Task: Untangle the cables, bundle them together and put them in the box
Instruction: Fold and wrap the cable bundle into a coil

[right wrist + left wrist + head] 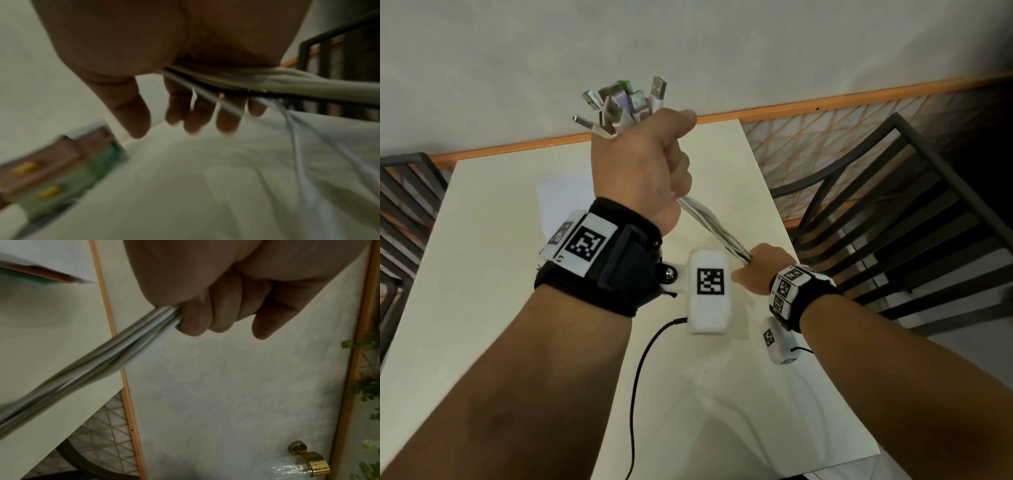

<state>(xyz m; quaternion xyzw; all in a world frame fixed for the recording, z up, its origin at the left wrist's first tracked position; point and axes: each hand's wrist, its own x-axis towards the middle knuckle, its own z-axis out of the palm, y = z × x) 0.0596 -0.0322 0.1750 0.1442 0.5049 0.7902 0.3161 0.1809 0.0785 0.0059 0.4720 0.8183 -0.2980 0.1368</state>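
Note:
Raised over the table, my left hand point(643, 164) grips a bunch of white cables point(709, 222) in a fist; several USB plugs point(619, 102) stick out above it. The bunch runs taut down and right into my right hand point(760, 270). The left wrist view shows my fingers point(205, 316) wrapped round the cables point(102, 358). In the blurred right wrist view the cables point(287, 82) cross my palm and finger bases, with the thumb point(131, 113) apart, and loose strands point(298, 146) trail down to the table. The green and brown box point(57, 175) lies open on the table, hidden in the head view.
The white table point(500, 274) stands against a wall. Dark slatted chairs stand at its right point(893, 222) and left point(404, 205). A black cord point(640, 377) hangs from my left wrist camera. The box's edge point(41, 274) shows in the left wrist view.

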